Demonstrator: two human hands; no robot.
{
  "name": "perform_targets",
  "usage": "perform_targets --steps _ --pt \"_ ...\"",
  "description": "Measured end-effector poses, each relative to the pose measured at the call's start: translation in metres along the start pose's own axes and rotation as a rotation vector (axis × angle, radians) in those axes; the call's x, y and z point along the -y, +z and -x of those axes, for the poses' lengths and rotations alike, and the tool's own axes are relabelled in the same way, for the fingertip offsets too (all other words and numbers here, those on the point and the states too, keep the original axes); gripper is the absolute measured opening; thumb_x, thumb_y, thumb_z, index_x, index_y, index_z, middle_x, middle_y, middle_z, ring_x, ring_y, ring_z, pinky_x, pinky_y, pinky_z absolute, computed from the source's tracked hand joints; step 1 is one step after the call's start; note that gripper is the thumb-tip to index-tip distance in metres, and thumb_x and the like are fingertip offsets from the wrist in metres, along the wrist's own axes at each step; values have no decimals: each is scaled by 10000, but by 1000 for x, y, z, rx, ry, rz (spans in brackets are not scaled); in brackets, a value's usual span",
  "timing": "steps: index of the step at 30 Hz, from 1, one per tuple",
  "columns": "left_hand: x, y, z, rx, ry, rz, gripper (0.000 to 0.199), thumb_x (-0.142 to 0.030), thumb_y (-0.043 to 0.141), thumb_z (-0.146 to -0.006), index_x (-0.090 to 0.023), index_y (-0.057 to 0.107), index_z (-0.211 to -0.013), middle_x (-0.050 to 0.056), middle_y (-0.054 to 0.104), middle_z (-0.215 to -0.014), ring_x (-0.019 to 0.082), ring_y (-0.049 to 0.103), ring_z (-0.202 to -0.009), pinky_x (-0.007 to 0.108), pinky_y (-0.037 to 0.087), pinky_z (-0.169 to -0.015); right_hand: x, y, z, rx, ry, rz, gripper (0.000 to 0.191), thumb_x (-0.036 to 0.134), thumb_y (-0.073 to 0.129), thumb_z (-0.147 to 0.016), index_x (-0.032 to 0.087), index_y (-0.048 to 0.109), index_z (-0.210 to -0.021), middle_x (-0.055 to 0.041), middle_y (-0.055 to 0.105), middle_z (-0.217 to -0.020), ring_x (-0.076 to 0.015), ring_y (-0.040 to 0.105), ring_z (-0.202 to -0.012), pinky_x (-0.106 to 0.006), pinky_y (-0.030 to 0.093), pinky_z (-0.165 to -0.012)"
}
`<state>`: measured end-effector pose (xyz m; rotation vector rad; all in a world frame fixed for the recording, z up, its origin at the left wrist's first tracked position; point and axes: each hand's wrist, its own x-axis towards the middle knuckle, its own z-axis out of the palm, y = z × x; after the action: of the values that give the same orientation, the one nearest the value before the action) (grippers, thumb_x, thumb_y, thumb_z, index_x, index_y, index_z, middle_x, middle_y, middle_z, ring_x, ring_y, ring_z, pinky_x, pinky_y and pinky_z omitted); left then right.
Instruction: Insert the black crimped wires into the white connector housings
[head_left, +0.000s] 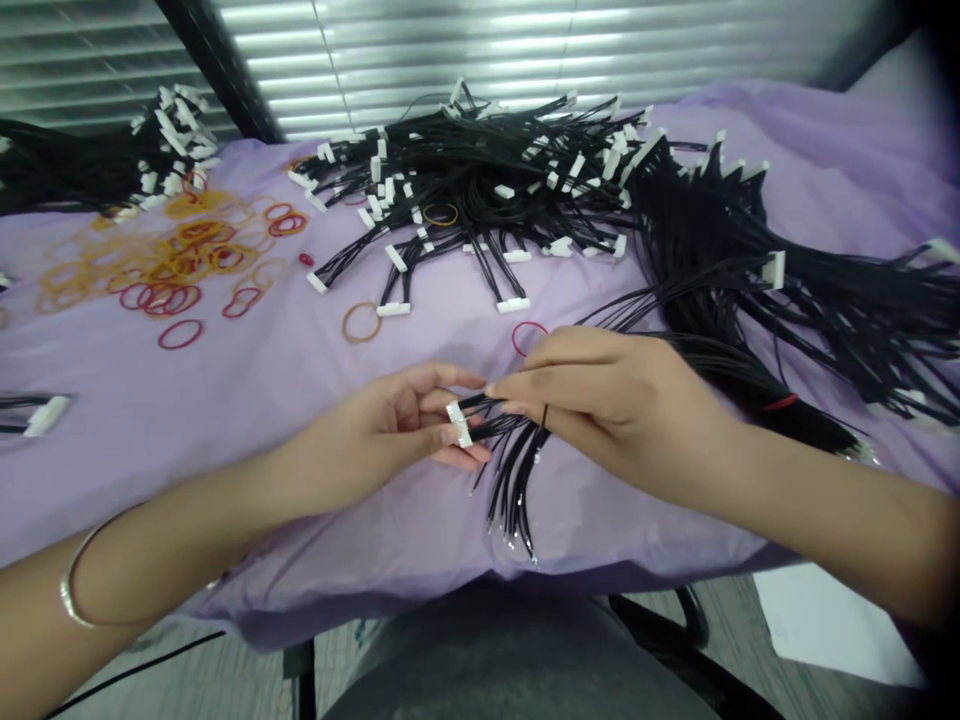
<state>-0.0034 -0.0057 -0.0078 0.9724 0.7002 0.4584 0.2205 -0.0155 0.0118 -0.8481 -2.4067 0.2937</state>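
Observation:
My left hand (427, 420) pinches a white connector (459, 424) between thumb and fingers, low over the purple cloth. Black wires run from its right side toward my right hand (577, 385), whose fingertips are closed on those wires just beside the connector. Below my right hand a bunch of loose black wires (517, 490) hangs down, with small shiny tips at the ends. Whether my right hand holds all of these wires or only some, I cannot tell. A red rubber band (529, 338) lies just behind my right fingers.
The purple cloth (300, 560) covers the table. Black cables with white connectors (480, 190) are heaped at the back, more bundles (795, 290) at right and a pile (67, 165) at far left. Yellow and red rubber bands (180, 255) are scattered left. Blinds (450, 50) stand behind.

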Motion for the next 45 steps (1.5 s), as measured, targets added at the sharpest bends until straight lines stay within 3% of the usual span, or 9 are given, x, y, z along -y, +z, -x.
perform_targets --steps 4,8,11,15,19,31,45 --pt "4 -2 1 4 20 -3 204 -97 570 -886 -170 531 -1073 35 677 -981 143 695 -858 281 567 -821 -4 2 0 76 31 -7 234 91 485 -892 115 715 -858 -62 561 -715 -132 524 -684 -254 408 -578" --pt "3 -1 1 22 21 7 171 -98 592 -872 -155 525 -1019 21 675 -930 129 689 -835 272 564 -813 0 -2 -2 21 55 -40 221 145 505 -902 101 716 -857 -81 572 -750 -136 530 -716 -265 423 -622" --pt "1 -1 2 -16 -22 -26 144 -94 599 -865 -142 513 -969 20 674 -904 124 681 -836 283 556 -828 5 -6 -4 -10 74 -107 167 133 543 -871 120 700 -814 -46 567 -717 -102 516 -676 -229 414 -607" --pt "1 -3 2 -16 30 -59 159 -140 628 -858 -139 534 -988 25 681 -886 122 676 -785 255 562 -744 7 -1 -3 -26 147 -147 112 95 600 -793 120 665 -705 -16 519 -683 -77 477 -623 -212 378 -576" --pt "2 -6 3 -32 27 -119 164 -162 626 -868 -129 566 -1017 30 695 -820 104 670 -725 217 548 -723 3 9 -3 34 169 -160 107 96 595 -804 116 683 -745 -11 519 -690 -74 463 -623 -208 361 -591" --pt "-5 2 2 -66 3 -161 121 -152 631 -857 -126 556 -949 23 701 -841 113 682 -795 247 556 -793 3 13 -2 -8 126 -133 149 93 566 -841 88 678 -742 -11 507 -668 -63 433 -599 -200 338 -574" --pt "-7 2 1 -18 23 -205 108 -131 613 -864 -112 548 -948 34 707 -789 73 637 -643 163 531 -631 3 15 -1 -36 122 -98 117 90 593 -827 83 678 -747 -9 523 -670 -67 456 -618 -196 356 -577"
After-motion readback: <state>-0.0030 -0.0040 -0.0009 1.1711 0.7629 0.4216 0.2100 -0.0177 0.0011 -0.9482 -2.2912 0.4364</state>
